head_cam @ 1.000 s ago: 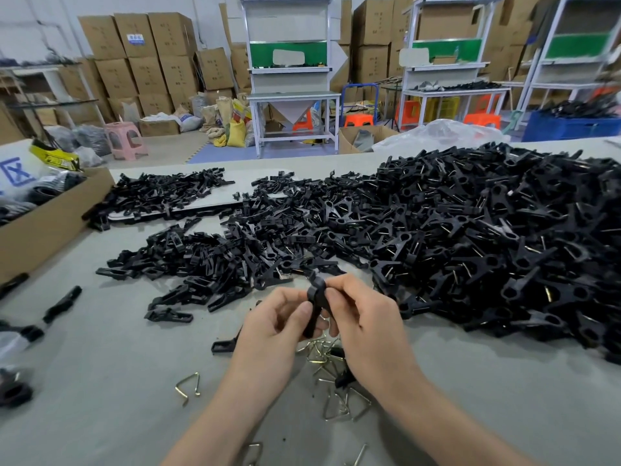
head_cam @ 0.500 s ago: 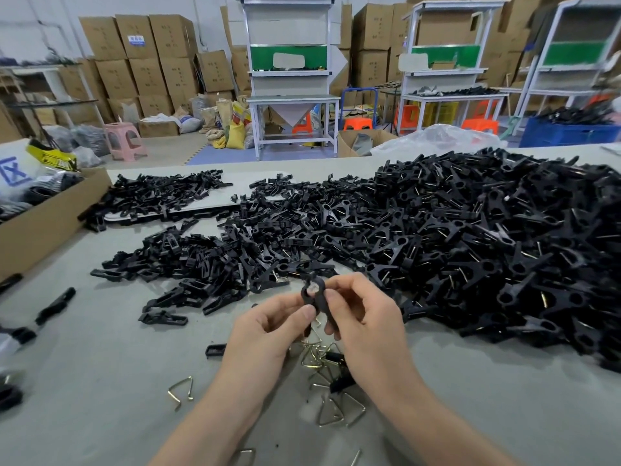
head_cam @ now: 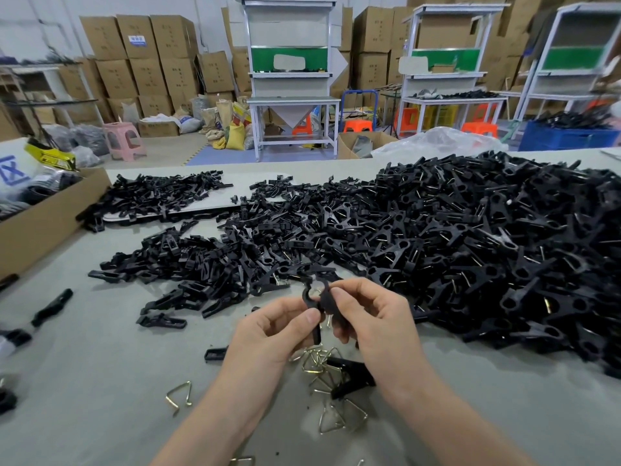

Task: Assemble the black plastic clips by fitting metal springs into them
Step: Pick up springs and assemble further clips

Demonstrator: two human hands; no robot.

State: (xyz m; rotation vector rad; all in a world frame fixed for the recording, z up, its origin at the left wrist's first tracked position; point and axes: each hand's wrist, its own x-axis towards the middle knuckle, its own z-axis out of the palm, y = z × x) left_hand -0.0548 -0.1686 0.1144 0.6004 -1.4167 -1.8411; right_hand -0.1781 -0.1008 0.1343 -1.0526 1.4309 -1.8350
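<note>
A person's left hand (head_cam: pixel 268 334) and right hand (head_cam: pixel 376 324) meet above a grey tabletop (head_cam: pixel 100 381). Each hand pinches one half of a clip between the thumb and curled fingers. The left clip half (head_cam: pixel 307 299) is black plastic with a hooked top. The right clip half (head_cam: pixel 330 306), also black plastic, stands against it, and the two touch lower down.

Half a second earlier the two tops were closer. They have since parted, leaving a small round gap, while the hands sit in much the same spot.

Directly beneath the hands lies a tangle of brass-coloured triangular wire springs (head_cam: pixel 319 361), with a loose black clip (head_cam: pixel 349 376) among them. A large heap of black clips (head_cam: pixel 470 250) fills the right side and comes near the right hand. A flatter scatter of black clip pieces (head_cam: pixel 188 257) lies beyond the left hand.

Bare table opens to the near left, where a lone wire spring (head_cam: pixel 179 396) rests. A brown cardboard box (head_cam: pixel 43 227) sits along the table's left side.
</note>
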